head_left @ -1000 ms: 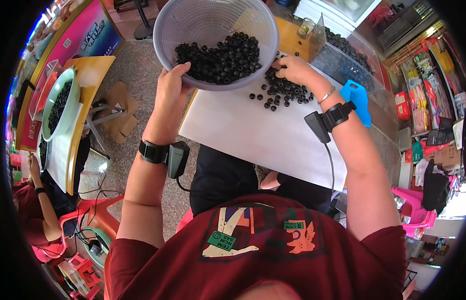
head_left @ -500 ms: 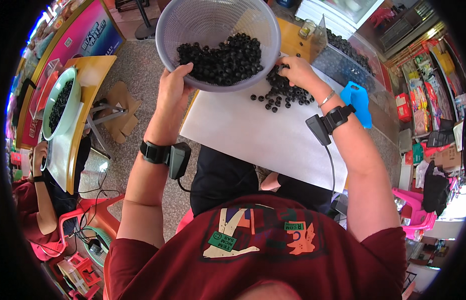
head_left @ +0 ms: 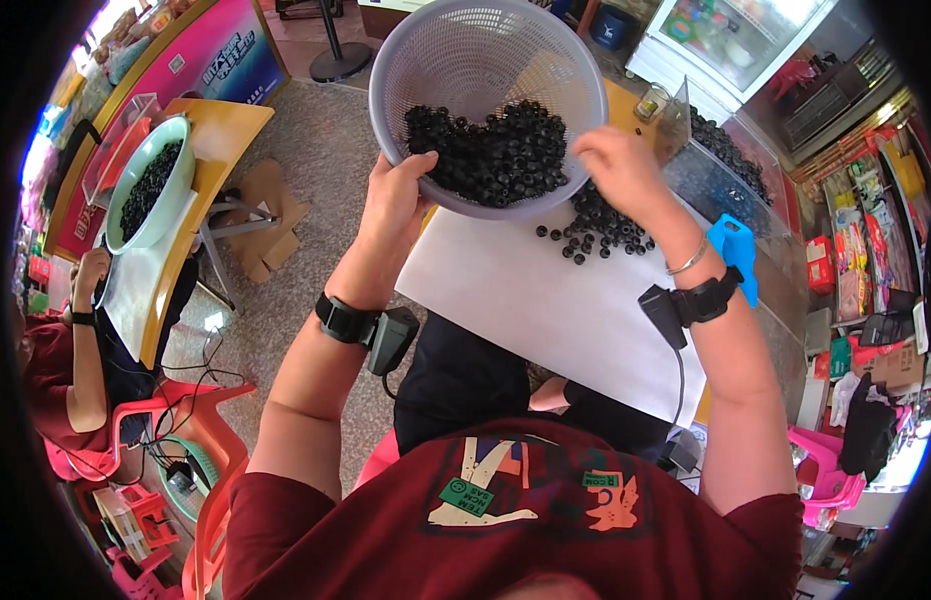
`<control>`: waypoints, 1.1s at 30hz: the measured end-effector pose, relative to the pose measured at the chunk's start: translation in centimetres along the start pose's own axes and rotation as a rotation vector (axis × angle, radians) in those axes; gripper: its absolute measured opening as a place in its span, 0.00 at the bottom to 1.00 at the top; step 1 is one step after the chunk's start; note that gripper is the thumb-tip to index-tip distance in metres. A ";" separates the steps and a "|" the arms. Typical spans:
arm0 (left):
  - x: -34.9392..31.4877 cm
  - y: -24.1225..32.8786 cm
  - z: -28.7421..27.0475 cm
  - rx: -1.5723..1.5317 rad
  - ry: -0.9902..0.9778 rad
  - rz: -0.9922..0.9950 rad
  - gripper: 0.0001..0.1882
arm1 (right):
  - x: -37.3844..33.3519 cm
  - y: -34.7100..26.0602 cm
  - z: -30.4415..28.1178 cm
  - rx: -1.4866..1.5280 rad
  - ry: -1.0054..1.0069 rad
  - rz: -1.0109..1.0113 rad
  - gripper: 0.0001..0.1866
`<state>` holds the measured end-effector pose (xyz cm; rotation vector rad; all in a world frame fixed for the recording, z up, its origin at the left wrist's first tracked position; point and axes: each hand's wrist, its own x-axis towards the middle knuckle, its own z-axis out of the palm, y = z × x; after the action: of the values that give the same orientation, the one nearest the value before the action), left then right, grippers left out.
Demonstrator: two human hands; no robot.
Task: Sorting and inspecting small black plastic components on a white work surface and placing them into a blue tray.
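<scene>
A grey-lilac mesh colander (head_left: 465,65) is tilted toward me, with many small black round pieces (head_left: 490,155) in its lower part. My left hand (head_left: 393,200) grips its rim at the lower left, thumb on top and fingers underneath. At the right rim is my right hand (head_left: 625,175), fingers curled and slightly blurred, overlapping the edge. Whatever lies between those fingertips is hidden. Below that hand, a loose pile of the same black pieces (head_left: 607,222) rests on the white sheet (head_left: 530,285) covering the table, with several strays at its near edge.
A clear bin (head_left: 720,185) of black pieces stands to the right, beside a small glass jar (head_left: 652,103) and a blue handled piece (head_left: 733,250). At left, another person's hand (head_left: 93,268) is near a pale green basin (head_left: 180,190) on a second table (head_left: 225,125).
My right hand has moved from the pile's edge up and left over the colander's right rim. My left hand keeps its grip. The whole view has shifted.
</scene>
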<state>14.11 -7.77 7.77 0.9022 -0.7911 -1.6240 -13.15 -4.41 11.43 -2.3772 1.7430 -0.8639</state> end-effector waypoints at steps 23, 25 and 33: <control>2.9 0.7 -0.6 0.010 -0.033 -0.115 0.18 | 10.9 1.7 4.3 0.243 -0.435 0.204 0.12; 2.8 0.7 -0.7 0.036 -0.055 -0.110 0.18 | 9.7 1.5 5.5 0.236 -0.451 0.088 0.11; 3.7 0.0 -1.8 0.098 -0.041 -0.120 0.16 | 5.7 -6.5 8.2 0.417 -0.275 -0.281 0.10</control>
<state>15.14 -11.45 6.33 1.0041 -0.8654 -1.7250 -2.51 -9.37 9.23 -2.3415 1.0291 -0.7867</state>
